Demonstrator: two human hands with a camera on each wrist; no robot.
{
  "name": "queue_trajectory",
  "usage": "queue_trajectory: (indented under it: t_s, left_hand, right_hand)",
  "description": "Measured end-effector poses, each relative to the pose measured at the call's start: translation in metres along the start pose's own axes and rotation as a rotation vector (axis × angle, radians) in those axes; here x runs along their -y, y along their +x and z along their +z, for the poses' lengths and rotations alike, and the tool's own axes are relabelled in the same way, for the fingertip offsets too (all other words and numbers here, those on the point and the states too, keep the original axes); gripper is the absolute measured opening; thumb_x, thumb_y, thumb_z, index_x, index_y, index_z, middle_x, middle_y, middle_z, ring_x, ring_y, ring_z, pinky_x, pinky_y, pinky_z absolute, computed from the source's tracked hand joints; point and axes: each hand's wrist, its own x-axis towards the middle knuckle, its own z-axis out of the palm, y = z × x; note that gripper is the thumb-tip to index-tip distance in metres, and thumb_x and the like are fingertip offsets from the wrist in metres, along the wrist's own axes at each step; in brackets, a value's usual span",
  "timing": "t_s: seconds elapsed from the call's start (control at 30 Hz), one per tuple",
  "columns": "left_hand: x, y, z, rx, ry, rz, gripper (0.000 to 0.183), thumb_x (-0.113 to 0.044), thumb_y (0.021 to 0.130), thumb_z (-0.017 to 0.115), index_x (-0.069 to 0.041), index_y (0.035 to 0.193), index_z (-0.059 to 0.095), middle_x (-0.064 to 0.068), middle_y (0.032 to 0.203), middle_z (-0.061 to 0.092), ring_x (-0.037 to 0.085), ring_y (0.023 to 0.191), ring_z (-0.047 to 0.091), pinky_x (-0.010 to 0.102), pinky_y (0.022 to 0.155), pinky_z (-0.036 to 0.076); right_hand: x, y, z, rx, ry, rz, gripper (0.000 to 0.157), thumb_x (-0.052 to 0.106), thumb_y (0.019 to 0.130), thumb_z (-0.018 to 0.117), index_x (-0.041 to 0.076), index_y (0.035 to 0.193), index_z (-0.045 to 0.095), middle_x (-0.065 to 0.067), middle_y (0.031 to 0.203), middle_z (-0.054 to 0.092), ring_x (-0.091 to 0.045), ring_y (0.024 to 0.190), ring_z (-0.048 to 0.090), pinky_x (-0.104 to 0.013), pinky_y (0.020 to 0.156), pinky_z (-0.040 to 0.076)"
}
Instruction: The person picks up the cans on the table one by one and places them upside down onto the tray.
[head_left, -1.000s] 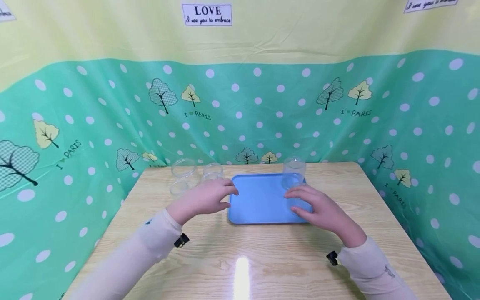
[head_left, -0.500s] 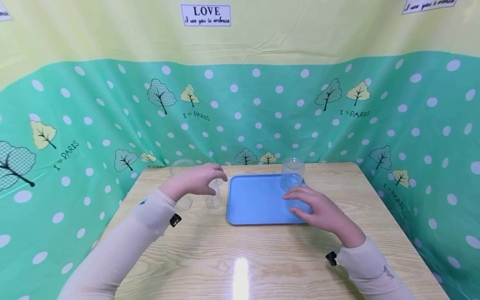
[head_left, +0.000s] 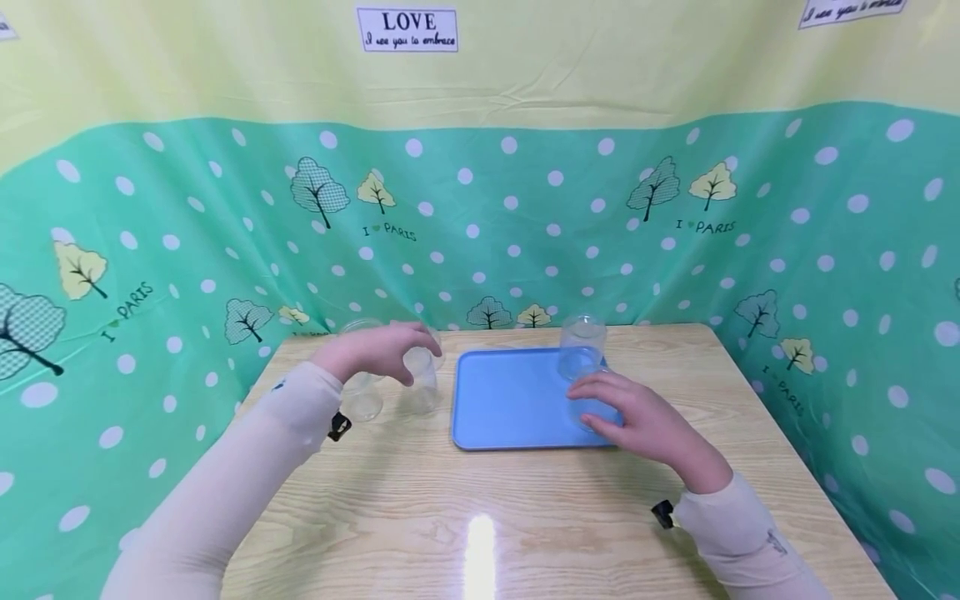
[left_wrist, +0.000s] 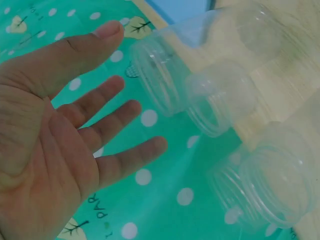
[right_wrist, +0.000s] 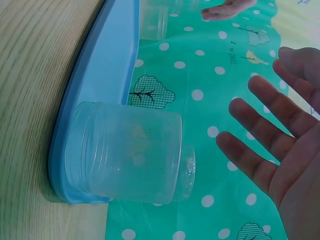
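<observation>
My left hand [head_left: 382, 348] hovers over several clear jars at the left of the table, fingers and thumb spread. In the left wrist view a tall jar [left_wrist: 157, 80], a smaller jar [left_wrist: 222, 95] and another jar with a threaded neck [left_wrist: 277, 182] stand beyond the fingertips, with space between. My right hand [head_left: 633, 417] is held over the right end of a blue tray [head_left: 510, 400], fingers apart. Below it in the right wrist view, a clear jar [right_wrist: 135, 150] stands on the tray, threaded mouth down. Behind that shows another clear jar [right_wrist: 188, 172].
The wooden table [head_left: 420, 508] reaches back to a green dotted cloth [head_left: 517, 217], which also hangs at both sides. The tray lies in the middle toward the back, with the left jars beside its left edge.
My left hand has moved left and back from the tray's left edge to over the left jars. My right hand has stayed almost where it was.
</observation>
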Motion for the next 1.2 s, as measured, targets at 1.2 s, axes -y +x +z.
queue_trajectory:
  t_s: [1.2]
  left_hand:
    - [0.007, 0.018, 0.014, 0.046, 0.084, 0.015, 0.055, 0.003, 0.075, 0.077, -0.022, 0.121, 0.062, 0.001, 0.132, 0.054, 0.022, 0.125, 0.05, 0.037, 0.098, 0.049]
  right_hand:
    - [-0.003, -0.002, 0.0, 0.02, 0.002, -0.041, 0.032, 0.027, 0.092, 0.066, 0.031, 0.124, 0.06, 0.015, 0.124, 0.056, -0.007, 0.117, 0.055, -0.031, 0.096, 0.051]
